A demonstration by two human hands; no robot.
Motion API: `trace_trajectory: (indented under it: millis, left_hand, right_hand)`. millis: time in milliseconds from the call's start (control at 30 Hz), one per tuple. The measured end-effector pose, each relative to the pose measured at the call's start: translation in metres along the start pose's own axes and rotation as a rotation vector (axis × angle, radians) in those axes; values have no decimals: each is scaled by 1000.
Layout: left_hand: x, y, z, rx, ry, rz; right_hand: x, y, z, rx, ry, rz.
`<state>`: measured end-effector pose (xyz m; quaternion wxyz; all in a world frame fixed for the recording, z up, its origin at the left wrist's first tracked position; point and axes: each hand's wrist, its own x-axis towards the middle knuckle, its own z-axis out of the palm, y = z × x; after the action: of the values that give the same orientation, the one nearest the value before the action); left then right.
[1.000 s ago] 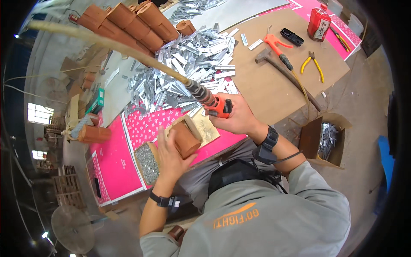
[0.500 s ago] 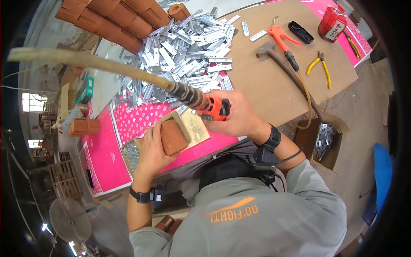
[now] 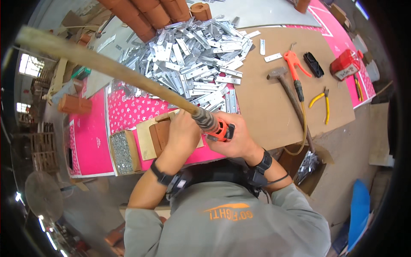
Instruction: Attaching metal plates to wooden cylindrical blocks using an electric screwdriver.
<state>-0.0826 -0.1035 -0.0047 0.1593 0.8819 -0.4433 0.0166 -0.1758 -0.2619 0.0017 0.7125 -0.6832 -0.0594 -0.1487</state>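
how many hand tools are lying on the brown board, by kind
hammer: 1
orange air blow gun: 1
yellow-handled pliers: 1
total: 3

Workbench (image 3: 274,107), metal brackets (image 3: 201,55), hammer (image 3: 291,92), yellow pliers (image 3: 322,100), screw box (image 3: 123,152), pink sheet (image 3: 87,137)

A brown wooden block (image 3: 160,136) was held by the left hand (image 3: 183,130) at the table's (image 3: 274,111) near edge. An orange tool (image 3: 220,129) was gripped by the right hand (image 3: 237,139). Metal plates (image 3: 197,60) were heaped toward the far edge.
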Motion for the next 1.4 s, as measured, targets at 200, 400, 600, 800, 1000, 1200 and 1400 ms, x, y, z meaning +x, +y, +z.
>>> trace_trajectory:
  millis: [200, 400, 600, 800, 1000, 1200, 1400]
  left_hand:
    - [10, -6, 46, 6, 78, -127]
    - [5, -6, 33, -54, 30, -257]
    - [-7, -1, -34, -806, -6, -482]
    - [-44, -46, -69, -1156, 311, -428]
    - [-54, -77, -47, -1205, 288, -538]
    - [-51, -103, -28, -1110, 233, -500]
    - [-44, -109, -20, -1246, 170, -557]
  right_hand:
    - [-18, 18, -8, 18, 106, -18]
    - [-16, 15, -6, -103, 84, -19]
    - [-20, 0, -1, 18, 155, 57]
    - [-13, -8, 13, -11, 145, 72]
    - [-8, -4, 54, 79, 43, 58]
    - [-8, 6, 79, 46, 40, 98]
    - [-1, 8, 85, 43, 104, 71]
